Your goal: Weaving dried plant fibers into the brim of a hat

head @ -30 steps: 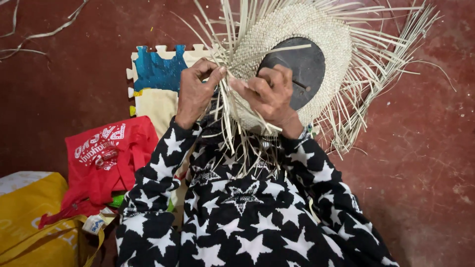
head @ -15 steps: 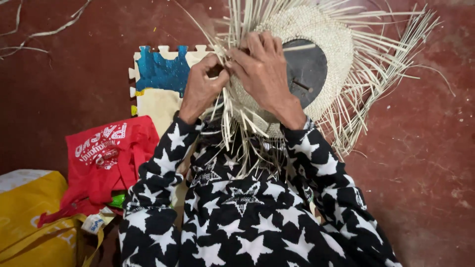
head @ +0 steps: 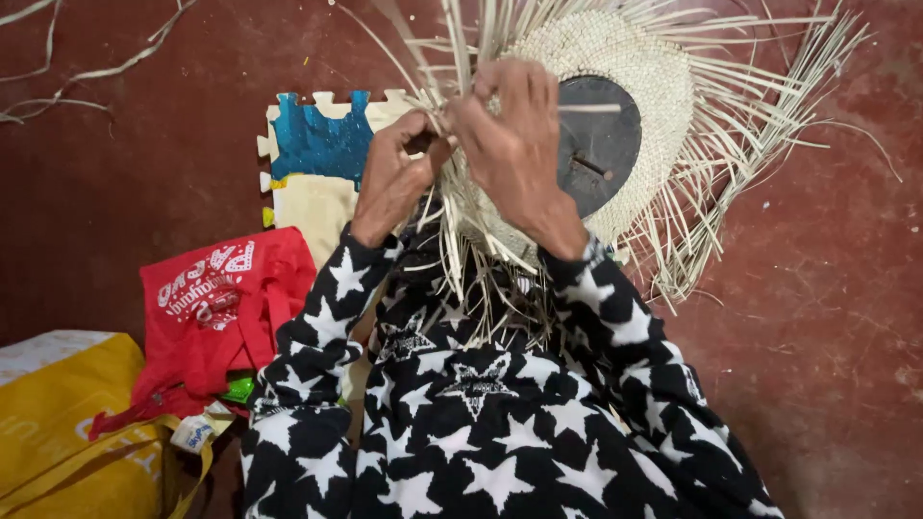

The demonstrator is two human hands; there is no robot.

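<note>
Two bags are seen at lower left on the floor (head: 817, 317): a red bag (head: 216, 308), slumped, contents not visible, and a yellow bag (head: 67, 423) with a strap, contents also hidden; a small green item (head: 238, 389) is wedged between them, kind cannot be told. One foam puzzle mat (head: 312, 168) is laid flat on the floor, blue upper part, cream lower part, partly covered by the left forearm. One partly woven straw hat (head: 625, 106) is held at top centre, above the lap, with many loose straw strands fanned out around its rim and hanging down toward the lap. One dark round form (head: 601, 144) is seated inside the woven crown. Two hands are counted, both the person's own, in black sleeves with white stars. The left hand (head: 394, 178) is set at the hat's left edge, fingers curled narrow and pinched on straw strands (head: 452, 231) at the rim. The right hand (head: 514, 135) is laid over the weave just beside it, back toward the camera, fingers (head: 500, 91) bent in and closed on strands; the exact strand cannot be told. The two hands are nearly touching, with the weave edge caught between the fingertips. A few stray strands (head: 87, 72) are scattered on the floor at upper left, well apart from the hat.
</note>
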